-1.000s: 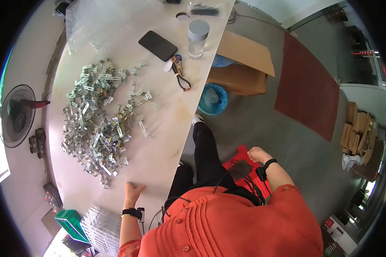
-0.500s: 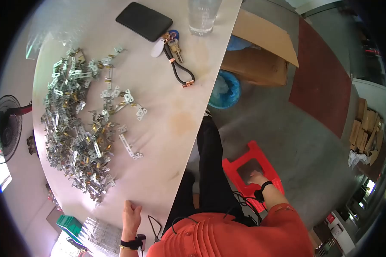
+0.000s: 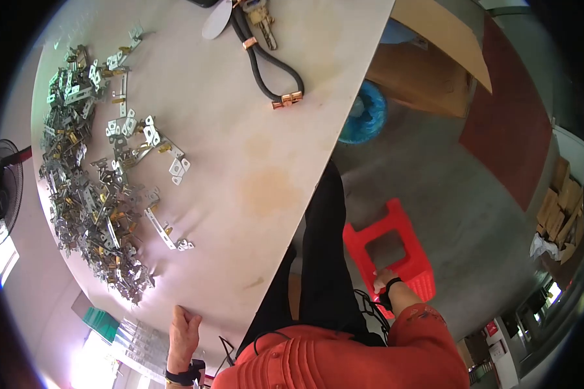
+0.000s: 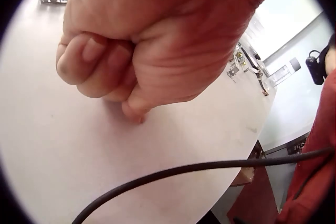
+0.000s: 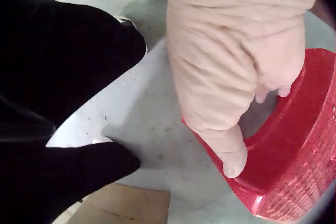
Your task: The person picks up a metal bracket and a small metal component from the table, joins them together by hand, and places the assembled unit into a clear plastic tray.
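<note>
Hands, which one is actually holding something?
The right hand, gripping the rim of the red stool; the left hand rests as an empty fist on the table.

The stool (image 5: 294, 161) is glossy red plastic with a fine ribbed texture. The tabletop (image 3: 253, 129) looks smooth, matt and stained. The brackets (image 3: 84, 194) are shiny metal, some brass-toned.

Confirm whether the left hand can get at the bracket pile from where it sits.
Probably yes. The left hand rests as a fist on the table, holding nothing visible; only bare tabletop lies between it and the bracket pile. The right hand grips the red stool.
</note>
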`<state>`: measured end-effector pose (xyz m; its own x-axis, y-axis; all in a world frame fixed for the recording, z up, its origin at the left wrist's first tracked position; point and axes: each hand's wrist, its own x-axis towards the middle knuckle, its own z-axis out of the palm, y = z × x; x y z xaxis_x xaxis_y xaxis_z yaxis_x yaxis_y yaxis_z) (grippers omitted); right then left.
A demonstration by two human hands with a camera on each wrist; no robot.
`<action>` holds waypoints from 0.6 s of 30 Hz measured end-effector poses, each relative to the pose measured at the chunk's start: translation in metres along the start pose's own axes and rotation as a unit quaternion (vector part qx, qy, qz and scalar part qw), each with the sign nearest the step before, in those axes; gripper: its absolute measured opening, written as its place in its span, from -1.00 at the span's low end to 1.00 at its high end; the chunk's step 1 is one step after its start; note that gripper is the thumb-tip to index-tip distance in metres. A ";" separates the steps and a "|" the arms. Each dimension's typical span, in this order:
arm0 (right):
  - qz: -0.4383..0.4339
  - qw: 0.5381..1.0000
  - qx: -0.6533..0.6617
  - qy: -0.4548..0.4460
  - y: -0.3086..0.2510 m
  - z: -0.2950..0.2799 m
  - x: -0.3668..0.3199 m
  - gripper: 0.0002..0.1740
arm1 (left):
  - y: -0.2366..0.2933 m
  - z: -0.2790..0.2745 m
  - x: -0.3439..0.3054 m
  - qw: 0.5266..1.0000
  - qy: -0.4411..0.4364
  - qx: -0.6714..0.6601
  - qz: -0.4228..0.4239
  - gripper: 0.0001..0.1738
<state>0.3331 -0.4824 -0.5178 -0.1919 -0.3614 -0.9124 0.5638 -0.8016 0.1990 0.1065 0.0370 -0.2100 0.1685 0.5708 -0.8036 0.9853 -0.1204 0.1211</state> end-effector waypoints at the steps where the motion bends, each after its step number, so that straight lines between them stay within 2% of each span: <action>1: 0.002 0.999 -0.005 -0.034 0.005 0.001 0.005 0.20 | 0.001 -0.001 0.000 1.000 -0.004 0.004 0.004 -0.73; 4: -0.020 0.996 0.012 -0.083 0.027 0.031 0.062 0.21 | 0.006 -0.002 -0.001 1.000 -0.008 0.015 0.007 -0.72; 8: -0.011 0.996 0.009 -0.084 0.017 0.019 0.044 0.06 | 0.004 -0.001 0.001 0.999 -0.007 0.029 0.012 -0.72; 10: 0.007 0.998 -0.068 0.012 0.013 0.013 0.027 0.09 | 0.008 -0.002 0.000 1.000 -0.011 0.026 0.001 -0.73; 15: 0.012 0.990 -0.140 -0.002 0.021 0.017 0.040 -0.01 | 0.018 -0.004 -0.001 0.999 -0.014 0.033 -0.040 -0.73; 18: 0.029 0.986 -0.161 -0.024 0.021 0.018 0.054 -0.04 | 0.012 -0.004 0.000 0.999 -0.012 0.025 -0.030 -0.72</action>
<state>0.3200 -0.5270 -0.5563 -0.1843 -0.4305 -0.8836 0.7989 -0.5893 0.1204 0.1186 0.0386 -0.2066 0.1078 0.5579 -0.8229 0.9908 -0.1281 0.0429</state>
